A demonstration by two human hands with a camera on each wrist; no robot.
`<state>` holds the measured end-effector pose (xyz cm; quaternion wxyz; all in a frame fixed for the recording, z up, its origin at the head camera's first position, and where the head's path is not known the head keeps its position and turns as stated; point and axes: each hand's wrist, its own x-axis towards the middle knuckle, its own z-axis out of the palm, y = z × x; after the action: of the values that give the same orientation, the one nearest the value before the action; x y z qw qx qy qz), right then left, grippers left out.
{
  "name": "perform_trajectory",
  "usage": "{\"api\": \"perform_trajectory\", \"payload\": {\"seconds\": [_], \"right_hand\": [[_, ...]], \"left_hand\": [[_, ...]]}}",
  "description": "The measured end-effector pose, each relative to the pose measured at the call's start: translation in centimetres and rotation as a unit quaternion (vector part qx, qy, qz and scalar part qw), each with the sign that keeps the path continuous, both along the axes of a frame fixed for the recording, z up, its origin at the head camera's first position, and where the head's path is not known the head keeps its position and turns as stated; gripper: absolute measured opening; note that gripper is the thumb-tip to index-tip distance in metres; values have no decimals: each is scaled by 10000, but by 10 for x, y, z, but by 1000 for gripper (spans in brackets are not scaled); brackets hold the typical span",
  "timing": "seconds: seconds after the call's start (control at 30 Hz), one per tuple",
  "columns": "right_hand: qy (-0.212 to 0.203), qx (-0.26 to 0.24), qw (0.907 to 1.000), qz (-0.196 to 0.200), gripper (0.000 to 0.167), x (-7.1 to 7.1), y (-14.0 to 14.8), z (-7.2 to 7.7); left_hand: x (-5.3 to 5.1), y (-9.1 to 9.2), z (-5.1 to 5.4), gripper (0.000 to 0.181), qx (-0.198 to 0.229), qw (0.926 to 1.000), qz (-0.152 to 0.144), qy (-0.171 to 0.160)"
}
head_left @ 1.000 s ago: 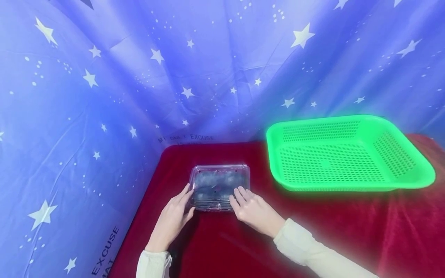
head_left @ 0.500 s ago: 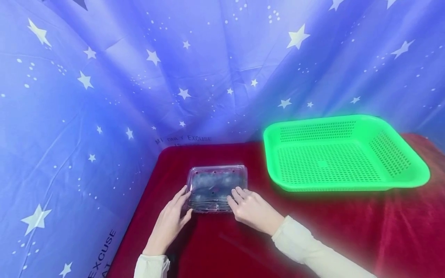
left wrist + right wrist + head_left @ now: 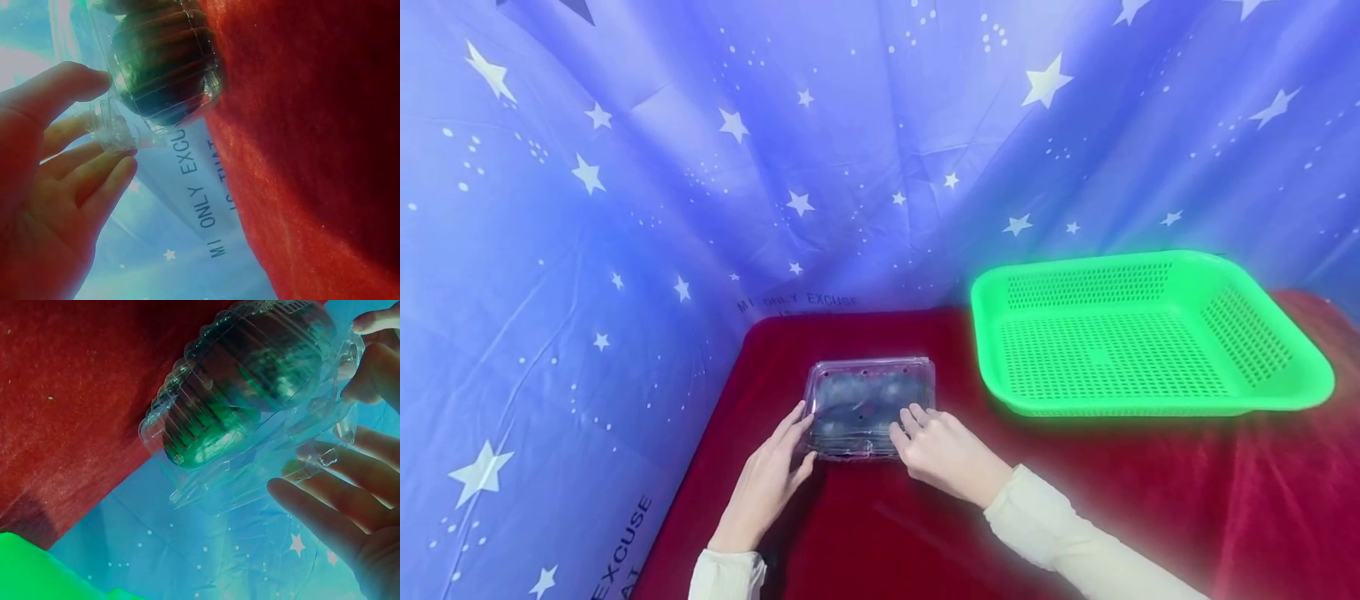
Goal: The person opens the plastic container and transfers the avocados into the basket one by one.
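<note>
On the red cloth lies a clear plastic clamshell box [image 3: 861,396] with small holes in its lid. In the wrist views, dark green rounded fruits [image 3: 212,434] show through its ribbed side; their kind is unclear. My left hand [image 3: 766,479] holds the box's left front corner, thumb at the near side and fingers along the left edge. My right hand [image 3: 951,457] grips the right front corner, its fingers bent over the lid and the thumb at the rim. In the right wrist view, the lid and base edges look slightly apart near the fingers. Whether they are latched, I cannot tell.
A green perforated plastic basket [image 3: 1101,354] stands to the right on the red cloth [image 3: 880,542], with no contents visible. Behind and to the left hangs a blue star-patterned curtain [image 3: 647,192], close to the cloth's edges.
The head view has shifted slightly, carrying the whole scene with it. Both hands stay on the clamshell box, which keeps its place on the cloth.
</note>
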<state>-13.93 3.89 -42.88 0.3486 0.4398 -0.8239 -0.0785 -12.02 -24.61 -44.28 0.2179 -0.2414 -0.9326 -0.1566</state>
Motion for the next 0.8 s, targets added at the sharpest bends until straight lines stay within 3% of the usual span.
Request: {"api": "perform_trajectory", "payload": {"seconds": [0.37,0.6,0.8], "right_hand": [[-172,-398,9990,76,9,1,-3,8],[-612,-360,9975,31,19,1,-3,19],[-658,-645,9956,173,21,0,-2,14]], "left_hand": [[2,1,-1,56,-11,10000,38,36],[1,1,-1,56,147,9999,78,-23],[1,0,-1,56,-208,9993,148,271]]}}
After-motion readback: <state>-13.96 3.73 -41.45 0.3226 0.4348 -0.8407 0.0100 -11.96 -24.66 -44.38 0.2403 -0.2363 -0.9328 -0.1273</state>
